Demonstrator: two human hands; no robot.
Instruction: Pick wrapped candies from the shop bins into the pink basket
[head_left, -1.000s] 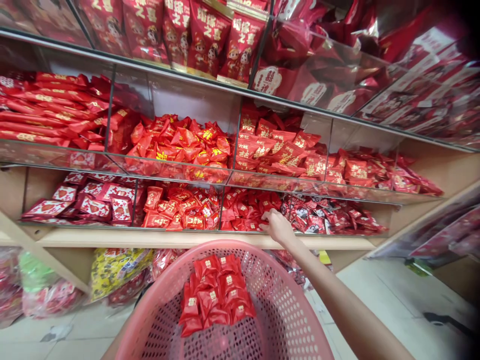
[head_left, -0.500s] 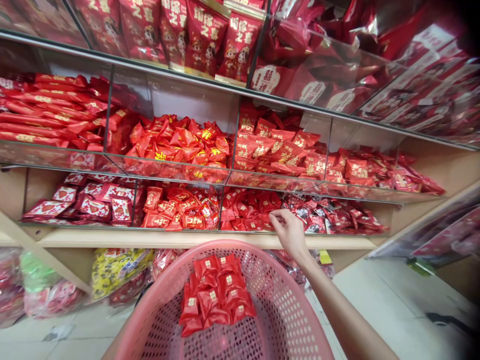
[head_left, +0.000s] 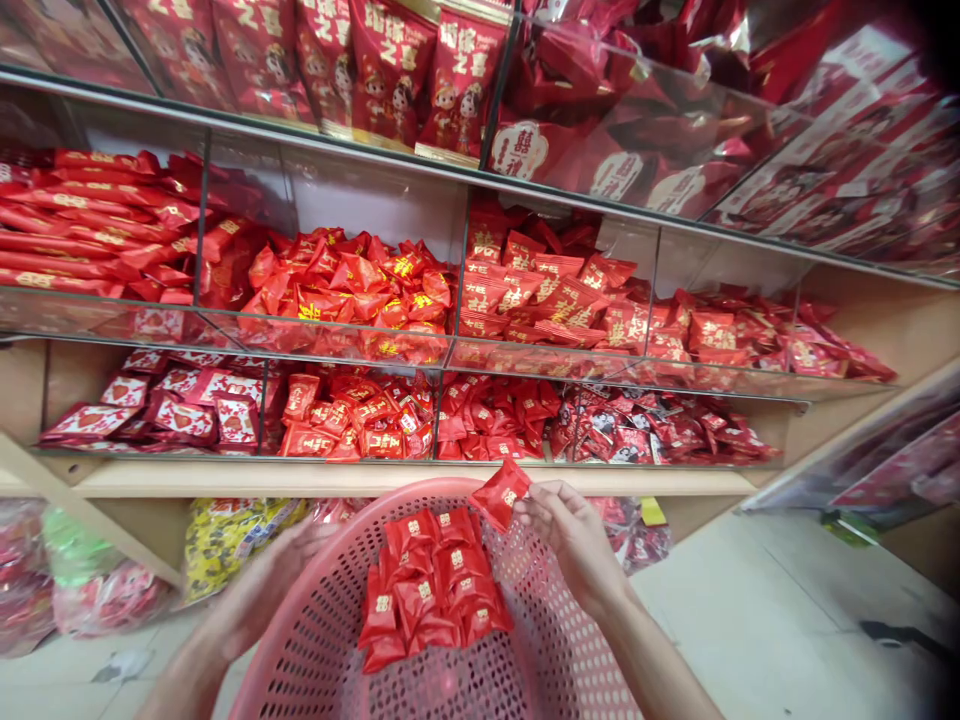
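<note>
Your right hand pinches a red wrapped packet at the far right rim of the pink perforated plastic basket. Your left hand, fingers loosely extended, is at the basket's left side; contact is unclear. More red packets lie inside the basket.

Smooth plastic basket, glossy packets

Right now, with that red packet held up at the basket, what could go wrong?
The right hand pinches a red packet by one end near the far rim of the pink basket, so it might slip and fall outside.

The left hand, blurred, is beside the basket's left side; whether it bears any weight is unclear, so the basket could tip if poorly supported.
</note>
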